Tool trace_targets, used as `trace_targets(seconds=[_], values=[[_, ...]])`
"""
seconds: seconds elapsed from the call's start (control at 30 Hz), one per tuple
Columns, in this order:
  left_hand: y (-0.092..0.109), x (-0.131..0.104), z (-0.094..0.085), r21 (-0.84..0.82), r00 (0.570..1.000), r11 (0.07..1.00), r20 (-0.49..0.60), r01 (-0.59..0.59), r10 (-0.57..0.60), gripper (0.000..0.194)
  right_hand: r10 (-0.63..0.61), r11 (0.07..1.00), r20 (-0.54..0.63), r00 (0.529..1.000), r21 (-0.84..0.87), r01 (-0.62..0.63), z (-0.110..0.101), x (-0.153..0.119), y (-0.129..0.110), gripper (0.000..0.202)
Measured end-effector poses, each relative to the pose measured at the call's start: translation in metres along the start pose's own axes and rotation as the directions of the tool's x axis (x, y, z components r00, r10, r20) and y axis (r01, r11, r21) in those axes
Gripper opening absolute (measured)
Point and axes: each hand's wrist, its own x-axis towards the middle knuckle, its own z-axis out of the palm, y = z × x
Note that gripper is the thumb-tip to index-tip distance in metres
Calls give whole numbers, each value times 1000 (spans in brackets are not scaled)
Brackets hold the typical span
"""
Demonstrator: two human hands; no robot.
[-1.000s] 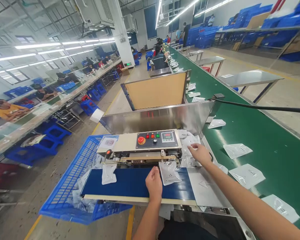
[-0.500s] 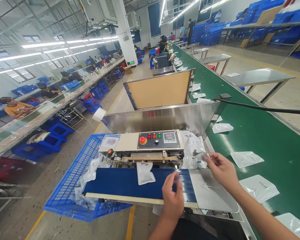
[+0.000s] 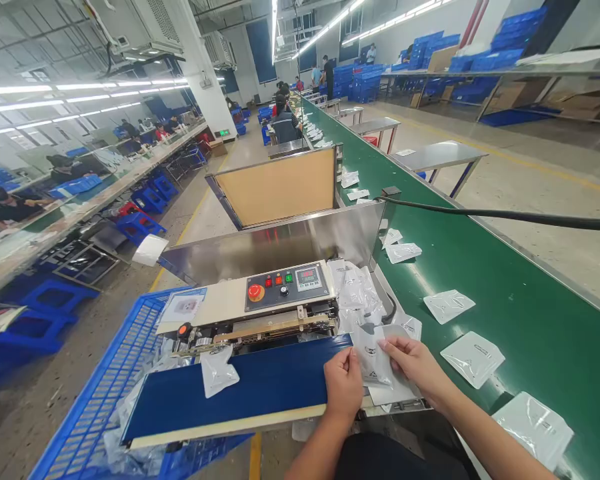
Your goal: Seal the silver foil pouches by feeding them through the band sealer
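Note:
Between my two hands is a white plastic pouch (image 3: 373,360) with small dark print, held over the right end of the sealing machine's blue belt (image 3: 275,383). My left hand (image 3: 344,381) is closed on the pouch's left edge. The fingers of my right hand (image 3: 410,360) pinch its right side. Another pouch (image 3: 219,371) hangs from the sealing machine (image 3: 280,293) onto the left part of the blue belt. A heap of pouches (image 3: 353,293) lies at the machine's right end, just behind my hands.
To the right runs a green conveyor (image 3: 510,287) with several pouches spread along it. A black cable (image 3: 470,212) crosses above it. A blue basket (image 3: 93,387) holding pouches stands at the left, below the belt's end. Beyond the machine rises a metal panel (image 3: 280,240).
Both hands have come together on a pouch; my left hand was empty before. The pouch in the sealer has travelled left along the belt. The view has turned right.

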Motion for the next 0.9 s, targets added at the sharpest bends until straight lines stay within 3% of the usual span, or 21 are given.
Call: trace_targets(seconds=[0.17,0.33,0.47,0.57,0.67,0.8,0.83,0.9], values=[[-13,28,-6,-73,950,978,-233,197,-209,49,19,998,-128,992,-51,-26,25,33,-5,45],[-20,40,-34,-162,923,960,-278,229,-267,47,71,993,-26,997,-93,-73,66,51,-20,41],[-23,37,-63,-275,916,939,-283,208,-286,50,62,992,14,998,-109,-60,74,42,-22,46],[-30,34,-89,-321,900,921,-298,219,-318,49,57,991,28,998,-121,-54,55,21,-9,51],[-37,24,-121,-294,853,925,-391,241,-346,44,67,985,-26,997,-160,-70,22,-14,19,54],[-36,5,-156,-84,817,984,-549,155,-175,50,-8,973,-262,965,-224,-53,-24,-82,73,50],[-33,3,-159,-28,797,992,-593,121,-114,50,-24,967,-339,940,-248,-65,-36,-101,90,47],[-24,3,-154,0,796,999,-604,46,-37,43,-37,953,-491,870,-279,-117,-63,-139,127,41]])
